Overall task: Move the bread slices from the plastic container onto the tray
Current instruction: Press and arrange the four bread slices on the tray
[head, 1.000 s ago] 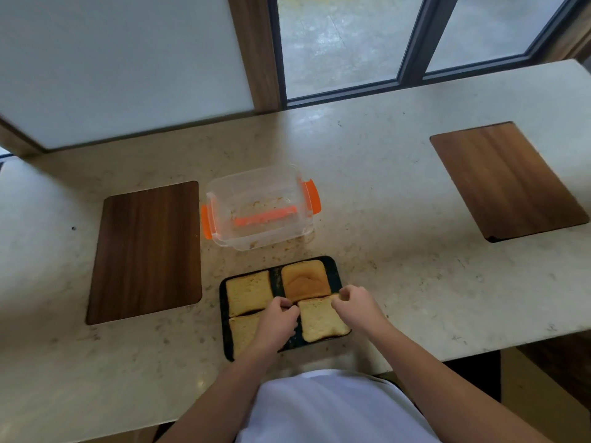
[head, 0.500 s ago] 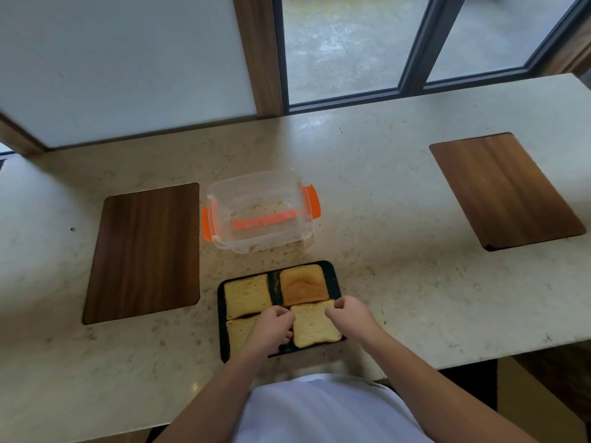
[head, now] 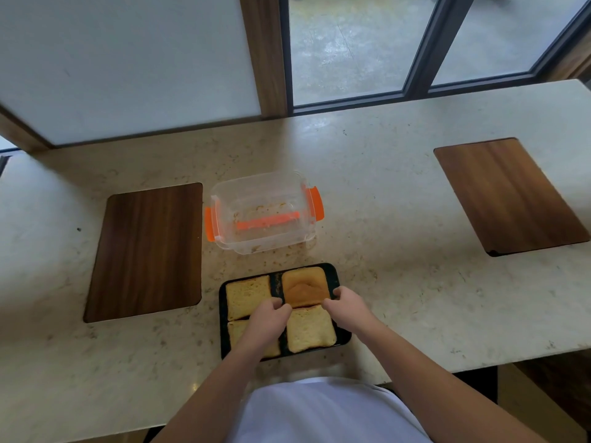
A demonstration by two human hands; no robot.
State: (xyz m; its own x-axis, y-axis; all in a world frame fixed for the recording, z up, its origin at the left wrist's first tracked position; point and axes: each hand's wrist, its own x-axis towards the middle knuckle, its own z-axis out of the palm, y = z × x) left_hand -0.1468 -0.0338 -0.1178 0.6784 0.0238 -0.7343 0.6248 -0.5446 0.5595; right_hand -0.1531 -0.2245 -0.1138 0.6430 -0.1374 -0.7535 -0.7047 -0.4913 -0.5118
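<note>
A black tray (head: 333,275) lies near the counter's front edge with several bread slices on it. A pale slice (head: 248,295) fills the far left, a browner slice (head: 303,284) the far right, and a third slice (head: 236,332) is partly hidden under my left wrist. The near-right slice (head: 310,330) lies flat. My left hand (head: 270,314) and my right hand (head: 347,303) pinch its two far corners with curled fingers. The clear plastic container (head: 256,182) with orange clips stands just behind the tray and holds only crumbs.
Two dark wooden boards lie on the pale stone counter (head: 383,219), one board (head: 147,251) left of the container and the other board (head: 508,196) at the far right. Crumbs are scattered between container and tray. A window wall runs behind the counter.
The near-right slice hung over the tray's front edge; both hands have slid it away from me until it lies inside the tray against the brown slice.
</note>
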